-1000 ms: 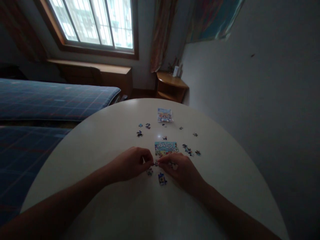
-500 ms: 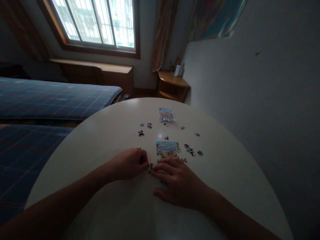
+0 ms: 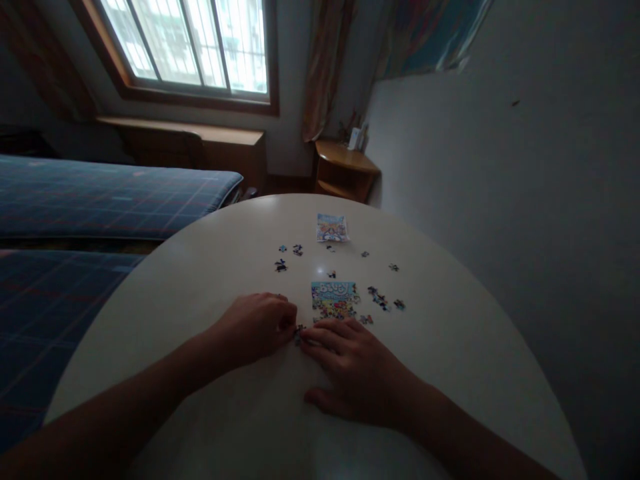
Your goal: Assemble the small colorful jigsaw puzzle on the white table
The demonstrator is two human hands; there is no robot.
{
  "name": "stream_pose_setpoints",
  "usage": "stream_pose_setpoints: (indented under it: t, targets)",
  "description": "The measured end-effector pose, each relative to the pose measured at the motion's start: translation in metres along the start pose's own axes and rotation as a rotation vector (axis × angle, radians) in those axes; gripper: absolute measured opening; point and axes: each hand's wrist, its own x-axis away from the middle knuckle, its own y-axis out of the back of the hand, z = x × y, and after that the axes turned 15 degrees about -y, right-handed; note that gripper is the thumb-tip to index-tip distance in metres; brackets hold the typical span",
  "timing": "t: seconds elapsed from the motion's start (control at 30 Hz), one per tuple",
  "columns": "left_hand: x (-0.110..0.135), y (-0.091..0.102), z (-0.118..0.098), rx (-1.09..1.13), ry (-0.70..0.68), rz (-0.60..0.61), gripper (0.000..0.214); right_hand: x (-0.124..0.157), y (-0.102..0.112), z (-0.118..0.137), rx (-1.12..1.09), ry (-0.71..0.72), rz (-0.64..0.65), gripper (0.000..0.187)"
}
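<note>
A partly built jigsaw puzzle [image 3: 334, 299] lies in the middle of a round white table [image 3: 440, 347]. My left hand [image 3: 255, 327] rests curled on the table just left of it, fingertips pinched on a small puzzle piece [image 3: 299, 331]. My right hand [image 3: 353, 367] lies flat, fingers stretched out and pressing down beside that piece, below the puzzle's near edge. Whatever lies under the right palm is hidden.
Loose puzzle pieces [image 3: 380, 298] are scattered to the right of the puzzle and more loose pieces [image 3: 281, 266] to its far left. A small printed picture card [image 3: 331, 227] lies farther back. A bed [image 3: 100, 193] stands left, a wooden corner shelf [image 3: 345, 167] behind, a wall right.
My right hand went from pinching a piece to lying flat over the pieces near the puzzle's bottom edge. My left hand stayed pinched in about the same spot.
</note>
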Motion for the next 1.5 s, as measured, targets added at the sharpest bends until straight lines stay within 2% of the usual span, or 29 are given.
stream_pose_setpoints:
  t: [0.23,0.47,0.7,1.1,1.4,1.5]
  targets:
    - [-0.001,0.002,0.011,0.068,-0.089,-0.003,0.015,0.001,0.002,0.002,0.008,-0.024,0.018,0.057]
    - [-0.001,0.002,0.026,0.088,-0.078,-0.064,0.018,0.001,0.003,0.002,0.014,-0.029,0.031,0.055]
    - [-0.003,-0.002,0.023,0.219,-0.181,-0.035,0.014,0.001,0.006,0.002,0.024,-0.03,0.043,0.051]
    - [-0.004,-0.001,0.019,0.217,-0.199,-0.035,0.018,0.0,0.009,0.002,0.032,-0.035,0.043,0.045]
    - [-0.002,-0.003,0.016,0.242,-0.191,-0.009,0.013,0.001,0.008,0.001,0.036,-0.03,0.038,0.044]
    - [-0.003,-0.005,0.016,0.247,-0.209,-0.017,0.015,0.0,0.007,-0.001,0.033,-0.022,0.015,0.036]
